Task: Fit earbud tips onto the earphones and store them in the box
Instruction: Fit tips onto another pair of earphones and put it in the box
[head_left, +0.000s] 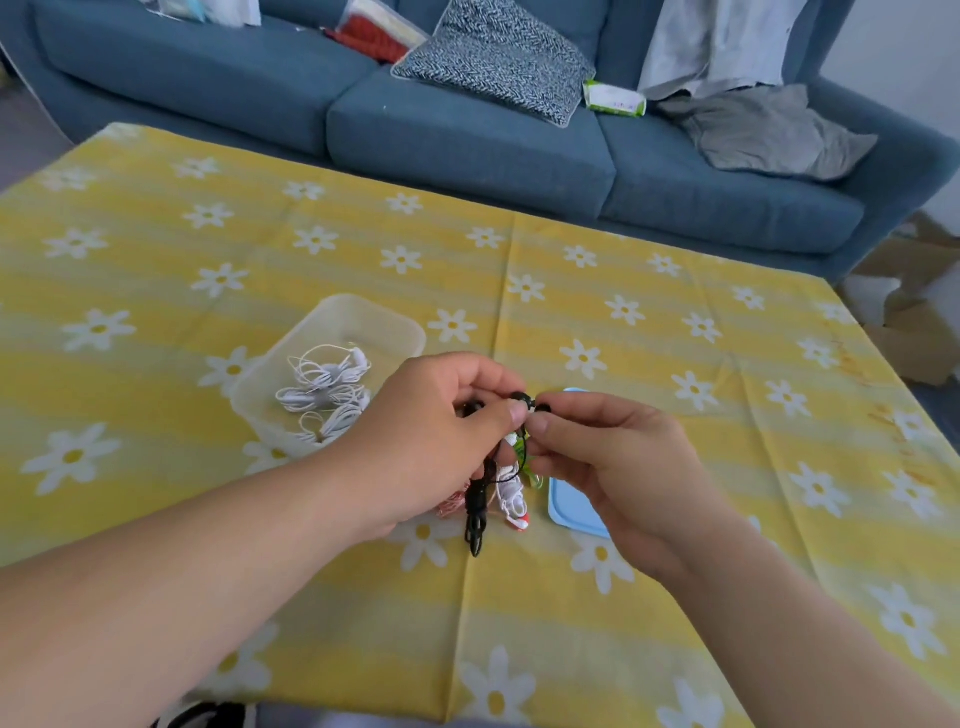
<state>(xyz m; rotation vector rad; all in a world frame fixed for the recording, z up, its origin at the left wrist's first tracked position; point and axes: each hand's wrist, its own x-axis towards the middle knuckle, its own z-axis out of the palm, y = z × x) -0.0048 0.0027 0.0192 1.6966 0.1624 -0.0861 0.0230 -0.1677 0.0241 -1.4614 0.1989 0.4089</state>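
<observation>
Seating a tip on the black earphones (522, 401) looks like the step in hand, with both hands raised over the middle of the yellow flowered surface (675, 322). The left hand (441, 441) has its fingers (514, 410) pinched closed on the earbud end, while the bundled black cord (477, 512) hangs from it toward 6 o'clock. The right hand (597, 457) meets it from 3 o'clock, thumb and forefinger closed on something small and dark, probably a tip, though it is too small to be sure.

To do this well, I would judge that the bud should be held rigid close behind its nozzle, the tip pushed on square and given a slight twist until its collar seats all round; a skewed push would likely fold the soft rim or let it pop off.

A translucent box (363, 317) stands at 10 o'clock from the hands, open, holding several coiled white earphones (324, 387). Its pale blue lid (566, 506) lies flat at 5 o'clock, partly hidden by the right hand. Small packets (511, 499) in white, red and green lie beneath the hands; their contents cannot be made out.
</observation>
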